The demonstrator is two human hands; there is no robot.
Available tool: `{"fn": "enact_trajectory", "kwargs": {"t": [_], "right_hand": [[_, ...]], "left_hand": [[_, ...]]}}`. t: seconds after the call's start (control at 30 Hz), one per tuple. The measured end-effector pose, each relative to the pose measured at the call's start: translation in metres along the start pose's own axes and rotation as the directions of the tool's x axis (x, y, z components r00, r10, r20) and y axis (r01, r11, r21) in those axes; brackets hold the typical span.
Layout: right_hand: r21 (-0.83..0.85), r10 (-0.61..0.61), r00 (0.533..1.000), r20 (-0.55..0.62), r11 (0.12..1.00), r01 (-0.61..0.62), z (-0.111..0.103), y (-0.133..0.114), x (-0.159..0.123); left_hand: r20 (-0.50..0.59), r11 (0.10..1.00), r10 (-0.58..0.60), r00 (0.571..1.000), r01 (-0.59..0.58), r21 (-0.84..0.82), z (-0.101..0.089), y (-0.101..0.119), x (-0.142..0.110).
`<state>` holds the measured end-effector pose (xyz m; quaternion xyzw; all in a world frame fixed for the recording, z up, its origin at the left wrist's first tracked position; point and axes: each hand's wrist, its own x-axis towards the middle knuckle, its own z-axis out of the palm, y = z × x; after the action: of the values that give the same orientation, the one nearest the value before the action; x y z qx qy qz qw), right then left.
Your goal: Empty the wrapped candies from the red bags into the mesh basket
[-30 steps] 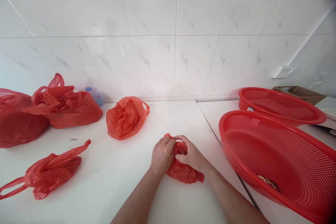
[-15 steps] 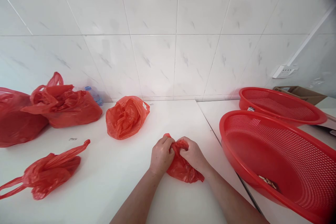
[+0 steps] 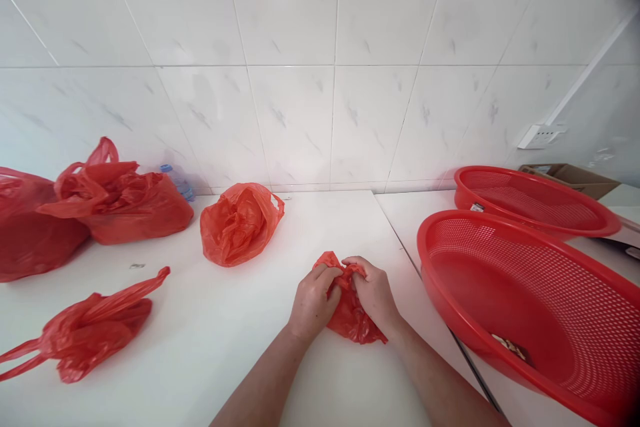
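A small crumpled red plastic bag [image 3: 354, 320] rests on the white table [image 3: 225, 360] in front of me. My left hand [image 3: 316, 297] grips its gathered top from the left, fingers curled over the plastic. From the right, my right hand [image 3: 374, 290] pinches the same top part, with the thumb tucked into the folds. Both hands are closed and close together. What lies inside the bag is hidden.
Left stand a bunched red bag [image 3: 240, 227], a flatter one with long handles [image 3: 97, 333], larger full bags [image 3: 135, 207] and a blue-capped bottle [image 3: 179, 181]. On the right are two red perforated baskets [image 3: 500, 293], the nearer holding small pale pieces, and a cardboard box [image 3: 575, 180].
Both hands have shifted slightly right on the bag's top, and more of the plastic sticks up behind the left fingers. The right index finger has straightened somewhat.
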<state>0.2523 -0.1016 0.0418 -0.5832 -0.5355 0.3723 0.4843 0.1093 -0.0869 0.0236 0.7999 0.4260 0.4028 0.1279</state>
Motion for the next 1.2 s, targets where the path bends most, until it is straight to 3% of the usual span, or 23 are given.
{"fn": "enact_trajectory", "kwargs": {"t": [0.2,0.33,0.47,0.7,0.83,1.0,1.2], "right_hand": [[0.166,-0.019,0.998,0.055,0.986,0.009,-0.003,-0.002,0.002],[0.355,-0.067,0.982,0.175,0.935,0.0,-0.009,-0.009,0.002],[0.626,-0.047,0.956,0.291,0.764,-0.153,-0.017,-0.009,0.006],[0.822,0.016,0.978,0.208,0.54,-0.183,-0.032,0.006,0.023],[0.846,0.075,0.982,0.176,0.498,-0.189,-0.039,0.011,0.029],[0.879,0.131,0.983,0.126,0.444,-0.172,-0.045,0.019,0.038],[0.902,0.231,0.962,0.145,0.369,-0.224,-0.045,0.033,0.048]], "left_hand": [[0.016,0.999,0.038,0.999,-0.038,-0.031,0.0,-0.001,0.0],[-0.009,1.0,0.011,1.0,-0.011,0.003,-0.004,-0.005,0.001],[-0.066,0.998,-0.064,0.996,0.065,0.022,-0.012,-0.01,0.003],[-0.238,0.989,-0.142,0.961,0.15,0.015,-0.023,-0.028,0.006],[-0.342,0.985,-0.161,0.926,0.172,0.002,-0.034,-0.041,0.01],[-0.502,0.962,-0.231,0.833,0.273,0.01,-0.052,-0.059,0.011],[-0.553,0.934,-0.309,0.774,0.357,-0.022,-0.058,-0.067,0.01]]}}
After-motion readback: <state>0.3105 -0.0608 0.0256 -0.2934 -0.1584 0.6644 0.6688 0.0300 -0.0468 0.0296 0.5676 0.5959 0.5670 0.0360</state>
